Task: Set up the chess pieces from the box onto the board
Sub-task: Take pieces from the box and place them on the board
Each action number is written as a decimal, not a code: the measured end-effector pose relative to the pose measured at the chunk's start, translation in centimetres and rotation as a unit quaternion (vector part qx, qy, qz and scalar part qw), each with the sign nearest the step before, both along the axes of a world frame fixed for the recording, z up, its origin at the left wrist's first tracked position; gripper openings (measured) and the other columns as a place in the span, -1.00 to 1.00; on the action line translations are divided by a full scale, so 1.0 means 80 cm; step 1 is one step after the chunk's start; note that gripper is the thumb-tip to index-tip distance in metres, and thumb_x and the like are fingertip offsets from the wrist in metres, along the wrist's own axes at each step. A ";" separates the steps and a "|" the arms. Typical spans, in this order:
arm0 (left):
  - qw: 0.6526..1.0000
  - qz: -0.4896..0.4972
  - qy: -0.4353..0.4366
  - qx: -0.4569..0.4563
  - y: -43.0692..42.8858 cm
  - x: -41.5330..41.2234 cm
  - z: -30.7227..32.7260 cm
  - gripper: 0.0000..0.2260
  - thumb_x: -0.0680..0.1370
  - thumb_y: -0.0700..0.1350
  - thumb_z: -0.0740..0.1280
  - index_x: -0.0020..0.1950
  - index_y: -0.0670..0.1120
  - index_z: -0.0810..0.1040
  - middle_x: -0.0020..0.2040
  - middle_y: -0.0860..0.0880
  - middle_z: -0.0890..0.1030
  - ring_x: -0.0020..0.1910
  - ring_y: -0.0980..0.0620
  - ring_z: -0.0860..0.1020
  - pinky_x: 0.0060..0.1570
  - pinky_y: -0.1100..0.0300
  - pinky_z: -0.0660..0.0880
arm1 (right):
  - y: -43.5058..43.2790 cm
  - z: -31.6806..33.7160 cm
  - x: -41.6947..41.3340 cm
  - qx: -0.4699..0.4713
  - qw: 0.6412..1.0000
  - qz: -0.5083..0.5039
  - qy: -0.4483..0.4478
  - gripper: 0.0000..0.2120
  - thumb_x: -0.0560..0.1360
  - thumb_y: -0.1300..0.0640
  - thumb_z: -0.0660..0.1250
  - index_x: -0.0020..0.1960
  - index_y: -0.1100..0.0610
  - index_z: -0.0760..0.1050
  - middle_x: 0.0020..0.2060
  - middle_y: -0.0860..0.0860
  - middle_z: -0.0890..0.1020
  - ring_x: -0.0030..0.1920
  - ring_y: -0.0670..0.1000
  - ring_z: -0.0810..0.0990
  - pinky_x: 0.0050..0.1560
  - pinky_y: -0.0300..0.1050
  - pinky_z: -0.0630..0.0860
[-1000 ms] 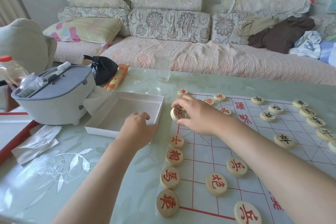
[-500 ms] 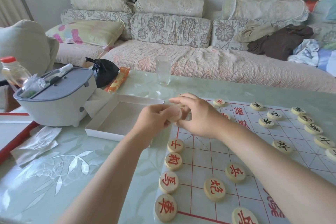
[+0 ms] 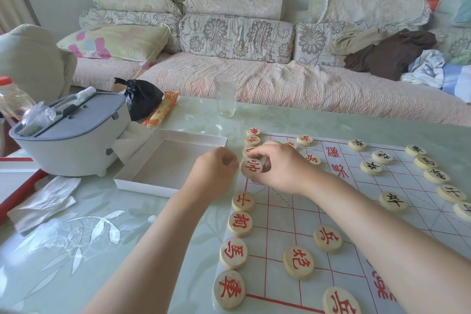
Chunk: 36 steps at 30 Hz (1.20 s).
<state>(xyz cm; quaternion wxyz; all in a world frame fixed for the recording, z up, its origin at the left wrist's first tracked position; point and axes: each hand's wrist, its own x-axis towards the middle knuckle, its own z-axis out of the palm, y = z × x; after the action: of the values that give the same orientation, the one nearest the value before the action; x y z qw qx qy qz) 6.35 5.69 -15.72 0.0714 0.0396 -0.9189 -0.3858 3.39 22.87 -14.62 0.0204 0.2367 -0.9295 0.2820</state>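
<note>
A white sheet chessboard (image 3: 300,211) with red grid lines lies on the table. Round wooden pieces with red characters line its left edge, such as the one at the front (image 3: 229,289). Black-marked pieces (image 3: 392,202) stand on the right side. My right hand (image 3: 277,168) pinches a red-marked piece (image 3: 251,168) just above the board's left edge. My left hand (image 3: 214,173) is curled beside it, fingertips near the piece; whether they touch it is unclear. The white box (image 3: 168,160) sits left of the board and looks empty.
A drinking glass (image 3: 225,98) stands behind the board. A grey lidded tub (image 3: 74,135), a black bag (image 3: 142,99), an orange packet (image 3: 160,112) and crumpled tissue (image 3: 43,201) occupy the table's left side. A sofa with cushions lies beyond.
My left hand rose from the box edge to meet my right hand. The held piece now shows its red character face and sits slightly lower, over the board's left column.
</note>
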 end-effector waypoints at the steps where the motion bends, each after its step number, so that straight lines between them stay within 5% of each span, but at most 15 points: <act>1: 0.998 -0.010 0.019 -0.057 -0.002 0.001 -0.003 -0.85 0.57 -0.13 0.26 0.07 -0.03 0.59 -0.03 0.03 0.57 -0.06 0.04 0.52 -0.11 0.26 0.38 | 0.003 -0.005 0.000 0.022 1.000 -0.012 -0.013 -0.68 0.40 -0.02 0.52 0.11 0.00 0.60 0.01 -0.08 0.58 -0.09 -0.12 0.56 -0.05 -0.21 0.48; 6: 0.988 -0.090 0.015 -0.121 -0.006 0.002 -0.012 -0.75 0.56 -0.21 0.22 0.11 0.02 0.61 0.03 0.05 0.50 -0.03 0.11 0.47 -0.06 0.36 0.30 | 0.007 -0.015 0.002 0.048 0.995 -0.048 -0.073 -0.77 0.36 -0.08 0.57 -0.08 -0.08 0.57 -0.24 -0.17 0.52 -0.26 -0.22 0.47 -0.33 -0.34 0.29; 11: 0.975 -0.146 0.011 -0.168 -0.010 0.002 -0.017 -0.68 0.56 -0.24 0.19 0.18 0.06 0.59 0.16 0.07 0.52 0.20 0.07 0.40 0.12 0.32 0.28 | -0.002 -0.023 0.008 0.050 0.995 -0.037 -0.072 -0.81 0.41 -0.09 0.53 -0.06 -0.05 0.63 -0.25 -0.21 0.48 -0.26 -0.26 0.44 -0.34 -0.43 0.28; 19: 0.943 -0.197 0.039 -0.266 -0.011 0.004 -0.024 -0.50 0.49 -0.30 0.16 0.28 0.17 0.52 0.27 0.15 0.49 0.21 0.06 0.36 0.18 0.18 0.27 | 0.004 -0.013 0.005 0.062 0.995 -0.027 -0.078 -0.88 0.48 0.06 0.47 0.00 -0.06 0.62 -0.36 -0.20 0.40 -0.38 -0.25 0.36 -0.41 -0.48 0.31; 23: 0.940 -0.185 0.035 -0.284 -0.011 0.000 -0.023 -0.57 0.52 -0.24 0.17 0.28 0.16 0.52 0.26 0.16 0.50 0.24 0.06 0.35 0.20 0.19 0.24 | 0.001 -0.020 0.004 0.056 0.995 -0.017 -0.086 -0.88 0.47 0.04 0.48 0.01 -0.04 0.64 -0.33 -0.21 0.40 -0.36 -0.26 0.35 -0.38 -0.49 0.31; 26: 0.949 -0.169 0.033 -0.264 -0.010 -0.004 -0.025 -0.60 0.52 -0.21 0.19 0.28 0.15 0.52 0.26 0.12 0.51 0.26 0.04 0.35 0.25 0.16 0.27 | 0.002 -0.017 -0.007 0.041 0.995 -0.028 -0.086 -0.89 0.46 0.05 0.47 -0.02 -0.07 0.64 -0.17 -0.19 0.59 -0.25 -0.24 0.49 -0.33 -0.46 0.30; 29: 0.956 -0.133 0.051 -0.255 -0.004 -0.013 -0.022 -0.61 0.55 -0.17 0.17 0.32 0.14 0.47 0.30 0.08 0.47 0.30 0.03 0.31 0.28 0.13 0.26 | 0.008 -0.016 -0.024 0.013 0.996 -0.074 -0.051 -0.95 0.49 0.06 0.42 -0.07 -0.07 0.58 -0.09 -0.15 0.64 -0.10 -0.11 0.57 -0.22 -0.31 0.38; 36: 0.947 -0.142 0.020 -0.288 0.002 -0.041 -0.021 -0.48 0.53 -0.23 0.10 0.45 0.14 0.33 0.43 0.14 0.36 0.40 0.05 0.21 0.33 0.11 0.13 | 0.005 -0.034 -0.038 0.047 0.992 -0.118 -0.004 -0.78 0.50 -0.14 0.40 0.13 -0.15 0.55 0.02 -0.15 0.60 0.03 -0.04 0.56 -0.04 -0.10 0.48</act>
<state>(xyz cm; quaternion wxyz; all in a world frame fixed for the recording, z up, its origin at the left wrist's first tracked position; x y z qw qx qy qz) 3.07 5.82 -17.41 0.0426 -0.1208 -0.9855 -0.1117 0.39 23.24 -17.32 0.0387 0.1251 -0.9633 0.2343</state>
